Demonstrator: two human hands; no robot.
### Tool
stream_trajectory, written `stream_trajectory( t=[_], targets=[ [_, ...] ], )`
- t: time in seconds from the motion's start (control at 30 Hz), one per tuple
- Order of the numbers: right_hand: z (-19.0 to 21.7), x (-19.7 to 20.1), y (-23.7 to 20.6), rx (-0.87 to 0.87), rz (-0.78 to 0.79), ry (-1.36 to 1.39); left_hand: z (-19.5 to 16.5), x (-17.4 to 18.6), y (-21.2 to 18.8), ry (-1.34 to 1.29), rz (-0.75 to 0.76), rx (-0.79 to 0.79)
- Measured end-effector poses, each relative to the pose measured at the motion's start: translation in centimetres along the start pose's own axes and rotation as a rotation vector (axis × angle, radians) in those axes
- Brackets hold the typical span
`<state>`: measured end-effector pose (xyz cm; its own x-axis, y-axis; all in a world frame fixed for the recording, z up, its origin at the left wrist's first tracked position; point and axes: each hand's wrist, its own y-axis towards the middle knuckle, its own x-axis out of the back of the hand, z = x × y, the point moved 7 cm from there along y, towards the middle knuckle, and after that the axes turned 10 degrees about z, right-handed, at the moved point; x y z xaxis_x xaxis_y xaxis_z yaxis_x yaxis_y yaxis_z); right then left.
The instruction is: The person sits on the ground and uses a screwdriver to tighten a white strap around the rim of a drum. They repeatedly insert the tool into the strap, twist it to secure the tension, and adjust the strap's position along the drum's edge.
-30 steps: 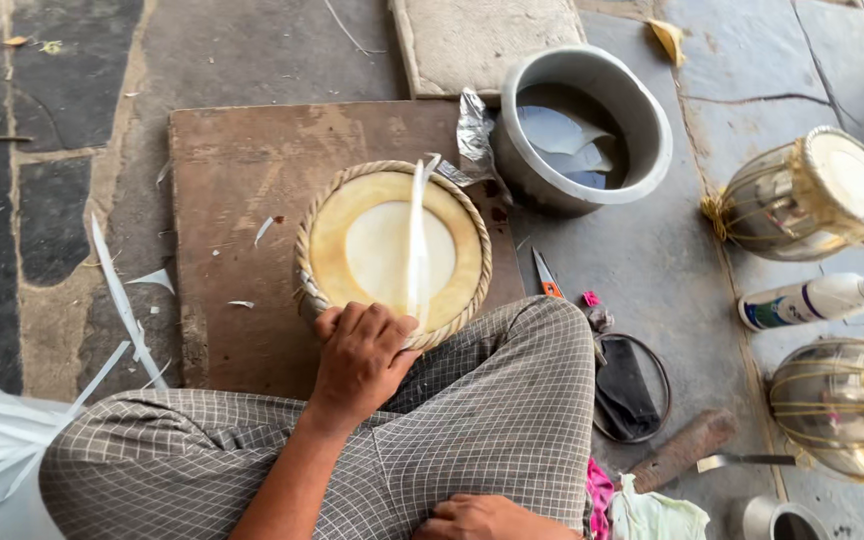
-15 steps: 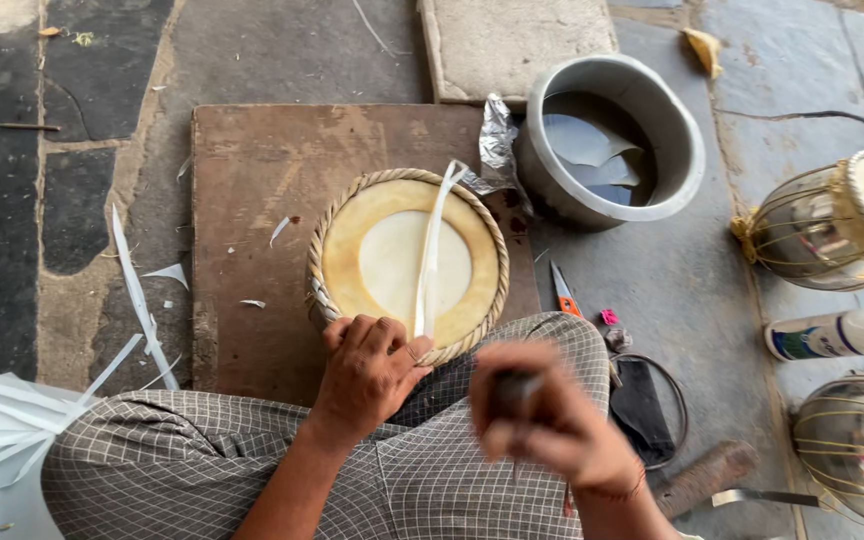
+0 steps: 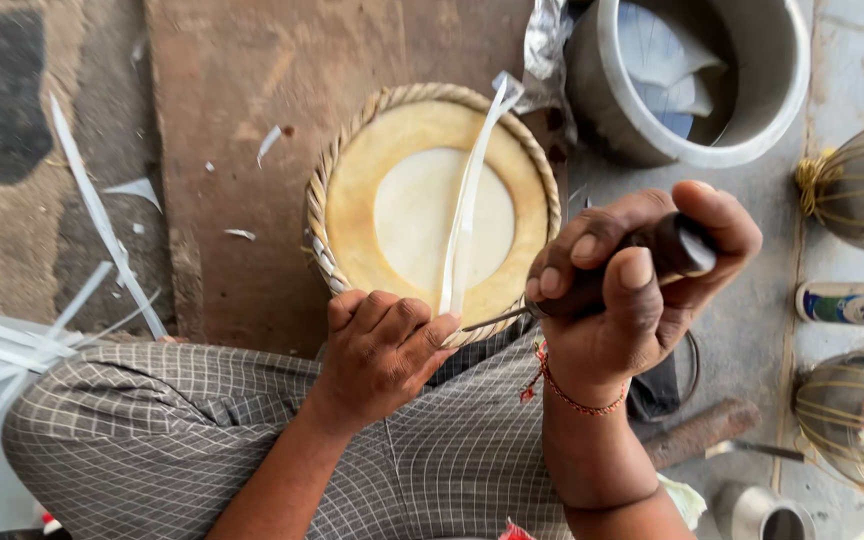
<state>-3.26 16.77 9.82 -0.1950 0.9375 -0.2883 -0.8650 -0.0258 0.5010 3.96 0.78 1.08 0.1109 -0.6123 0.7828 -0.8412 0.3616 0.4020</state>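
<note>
A round drum head (image 3: pixel 432 205) with a braided rim and a pale centre lies on a brown board (image 3: pixel 242 150). A white strip (image 3: pixel 467 195) runs across it from the rim near me to the far edge. My left hand (image 3: pixel 382 350) presses on the near rim, beside the strip's end. My right hand (image 3: pixel 642 290) grips a dark-handled awl (image 3: pixel 592 285), whose thin metal point reaches the rim next to my left fingers. My checked cloth (image 3: pixel 202 440) covers my lap below.
A grey metal pot (image 3: pixel 692 80) with white scraps stands at the far right. Two drum bodies (image 3: pixel 862 180) (image 3: pixel 857 420) and a white bottle (image 3: pixel 852 303) lie at the right edge. Loose white strips (image 3: pixel 102 230) lie at the left. A metal cup (image 3: pixel 757 512) and a hammer (image 3: pixel 697 435) sit near my right knee.
My right hand came up from my lap holding the awl and brought its point to the rim by my left hand. The view has moved closer to the drum head.
</note>
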Motion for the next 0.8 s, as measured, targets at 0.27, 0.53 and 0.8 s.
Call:
stream_trajectory(
  t=[0.27,0.53,0.8],
  targets=[
    [-2.2,-0.6,-0.3,-0.116,0.11,0.007,0.0,-0.2,-0.2,0.017,-0.031,0.001],
    [-4.6,-1.2,1.7,-0.249,0.338,0.357,0.1,-0.2,-0.2,0.006,-0.043,-0.006],
    [-5.1,-1.7,1.6,-0.213,0.447,0.564,0.1,0.3,0.1,-0.003,-0.018,0.005]
  ],
)
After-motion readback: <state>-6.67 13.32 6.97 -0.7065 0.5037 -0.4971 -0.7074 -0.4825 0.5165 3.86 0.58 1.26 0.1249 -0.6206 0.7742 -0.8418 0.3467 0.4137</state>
